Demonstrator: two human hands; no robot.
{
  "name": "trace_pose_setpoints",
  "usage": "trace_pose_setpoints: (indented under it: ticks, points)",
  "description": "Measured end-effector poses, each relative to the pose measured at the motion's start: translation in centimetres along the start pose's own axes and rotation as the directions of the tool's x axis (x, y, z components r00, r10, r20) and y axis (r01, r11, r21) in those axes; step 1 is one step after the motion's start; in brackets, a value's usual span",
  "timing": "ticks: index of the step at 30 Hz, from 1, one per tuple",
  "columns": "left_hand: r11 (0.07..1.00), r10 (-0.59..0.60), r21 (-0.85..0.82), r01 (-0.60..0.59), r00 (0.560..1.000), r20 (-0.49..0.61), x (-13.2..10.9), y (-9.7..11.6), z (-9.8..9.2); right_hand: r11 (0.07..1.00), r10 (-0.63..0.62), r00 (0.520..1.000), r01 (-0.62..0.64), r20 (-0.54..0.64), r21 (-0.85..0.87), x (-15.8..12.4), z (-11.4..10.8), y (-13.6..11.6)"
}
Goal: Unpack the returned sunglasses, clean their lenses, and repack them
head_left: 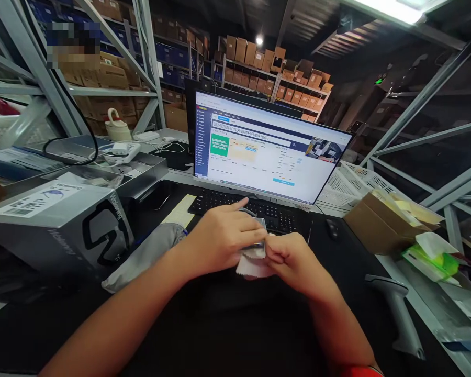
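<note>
Above the black desk mat, my left hand (223,235) is wrapped over a small clear-and-grey object (260,246), its index finger pointing up and away. My right hand (292,256) is closed in a pinch at the right side of that object, the fingers against a pale cloth or paper (254,266) with a jagged edge that hangs below. The small object is mostly hidden by my fingers. Just beyond both hands lies a black keyboard (282,217). A grey pouch (149,256) rests beside my left forearm.
Behind the keyboard stands a monitor (259,152). A grey printed box (63,225) is at the left. On the right are a mouse (332,229), a handheld scanner (398,309), a cardboard box (384,222) and a green tissue pack (432,259). A phone (157,195) lies left of the keyboard.
</note>
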State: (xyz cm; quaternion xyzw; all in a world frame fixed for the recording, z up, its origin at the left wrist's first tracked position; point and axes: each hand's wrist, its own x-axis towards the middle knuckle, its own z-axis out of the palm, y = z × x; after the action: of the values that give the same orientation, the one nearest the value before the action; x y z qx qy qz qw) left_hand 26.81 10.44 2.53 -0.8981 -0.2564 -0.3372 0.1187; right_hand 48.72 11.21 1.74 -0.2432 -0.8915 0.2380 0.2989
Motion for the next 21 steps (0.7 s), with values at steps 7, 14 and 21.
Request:
trace_pose_setpoints:
  ticks: [7, 14, 21]
  points:
    - [0.987, -0.098, -0.139, 0.085, 0.991, -0.090, -0.9, -1.7, -2.4, 0.970, -0.120, 0.956, 0.055, 0.268, 0.238, -1.2, -3.5, 1.6]
    - [0.992, -0.116, -0.041, 0.115, 0.993, -0.025, -0.8, -1.0, -2.6, 0.987, -0.050, 0.999, 0.047, 0.013, 0.156, -1.2, -2.7, 1.0]
    - [0.985, -0.085, 0.153, 0.080, 0.996, 0.024, -0.4, 0.7, -1.6, 0.985, -0.029, 0.991, 0.006, -0.130, -0.171, -1.0, -0.4, 0.1]
